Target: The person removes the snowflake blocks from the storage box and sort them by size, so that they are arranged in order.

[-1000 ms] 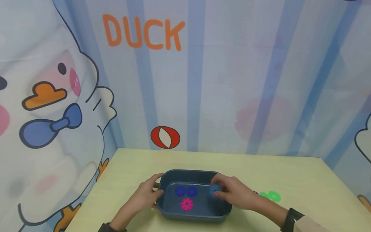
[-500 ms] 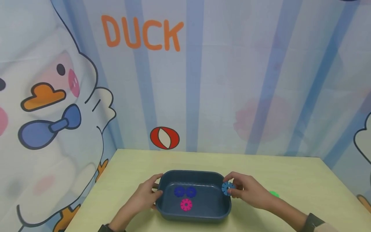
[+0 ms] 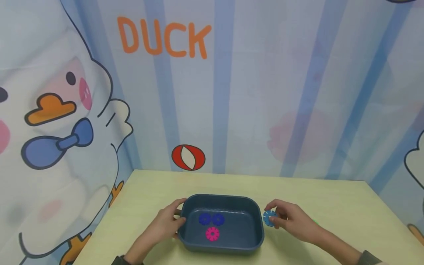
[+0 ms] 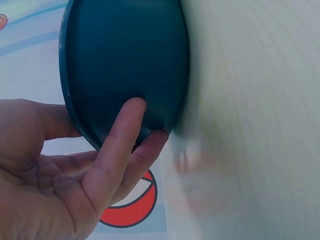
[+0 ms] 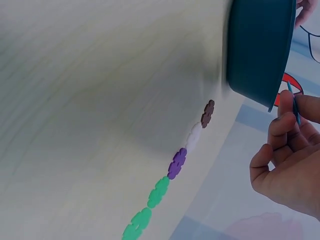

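Note:
A dark blue-grey plastic basin point(image 3: 221, 249) sits on the table. Inside lie two dark blue snowflake discs point(image 3: 205, 219) side by side and a pink snowflake disc point(image 3: 212, 233). My left hand point(image 3: 168, 222) holds the basin's left end; in the left wrist view its fingers point(image 4: 117, 142) press the outer wall near the rim. Just outside the basin's right end, my right hand point(image 3: 293, 219) pinches a light blue snowflake disc point(image 3: 269, 218) between thumb and fingertips. The right wrist view shows that disc point(image 5: 294, 105) edge-on, near the basin's rim.
In the right wrist view a row of snowflake discs lies on the table point(image 5: 90, 125): brown point(image 5: 207, 114), white point(image 5: 193, 136), purple point(image 5: 177, 163) and green point(image 5: 158, 192). A printed duck curtain point(image 3: 248, 92) hangs behind the table.
My right hand has moved right, carrying the light blue snowflake disc from over the basin to outside its right end. The left hand stays on the basin.

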Demonstrator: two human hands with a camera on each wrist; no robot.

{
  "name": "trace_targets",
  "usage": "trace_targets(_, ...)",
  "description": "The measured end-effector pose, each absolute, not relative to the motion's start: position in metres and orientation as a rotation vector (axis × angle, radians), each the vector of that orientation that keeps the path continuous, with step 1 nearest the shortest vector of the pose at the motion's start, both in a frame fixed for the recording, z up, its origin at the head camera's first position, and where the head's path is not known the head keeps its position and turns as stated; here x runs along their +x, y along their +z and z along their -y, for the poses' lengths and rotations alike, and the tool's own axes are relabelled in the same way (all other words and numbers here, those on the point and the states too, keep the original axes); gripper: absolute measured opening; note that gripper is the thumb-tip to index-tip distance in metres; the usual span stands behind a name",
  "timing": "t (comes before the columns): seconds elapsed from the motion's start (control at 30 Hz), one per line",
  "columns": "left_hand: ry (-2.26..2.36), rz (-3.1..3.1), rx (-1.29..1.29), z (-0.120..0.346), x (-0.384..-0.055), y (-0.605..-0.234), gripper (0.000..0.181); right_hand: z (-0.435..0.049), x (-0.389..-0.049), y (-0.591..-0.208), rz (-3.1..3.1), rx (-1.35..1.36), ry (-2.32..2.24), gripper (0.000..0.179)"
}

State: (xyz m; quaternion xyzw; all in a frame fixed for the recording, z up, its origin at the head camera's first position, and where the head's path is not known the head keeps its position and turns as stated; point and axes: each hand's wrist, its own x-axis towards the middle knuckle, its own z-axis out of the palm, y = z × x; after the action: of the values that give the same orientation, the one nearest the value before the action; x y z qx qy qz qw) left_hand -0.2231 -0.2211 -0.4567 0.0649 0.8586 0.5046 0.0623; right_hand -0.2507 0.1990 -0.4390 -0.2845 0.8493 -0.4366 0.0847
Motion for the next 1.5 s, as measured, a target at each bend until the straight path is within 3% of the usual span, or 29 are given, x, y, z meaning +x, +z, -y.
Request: trace_targets(1.5,1.521,-2.581,0.187,0.219,-0.224,-0.456,0.064,-0.296,-0.252,-0.450,-2.763,-0.664,-1.200,0.025)
